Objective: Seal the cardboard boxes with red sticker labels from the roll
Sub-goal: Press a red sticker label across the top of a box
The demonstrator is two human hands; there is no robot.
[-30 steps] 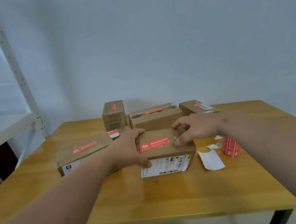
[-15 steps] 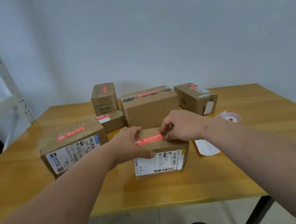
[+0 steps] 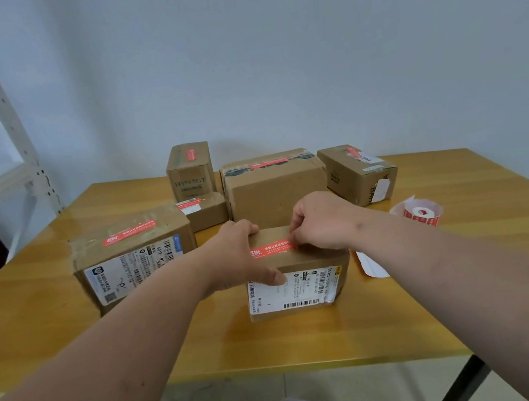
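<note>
My left hand (image 3: 238, 260) grips the left end of the small box (image 3: 297, 273), thumb down on its front face over the white shipping label, as it did a second ago. Between my hands, on the box top, lies the red sticker (image 3: 272, 249); it now looks flat along the seam. My right hand (image 3: 323, 222) has moved a little toward me, and its curled fingers press the right end of the sticker. I judge this box nearly sealed. To the right of my right hand, apart from it, the roll (image 3: 419, 212) waits on the table (image 3: 312, 338).
</note>
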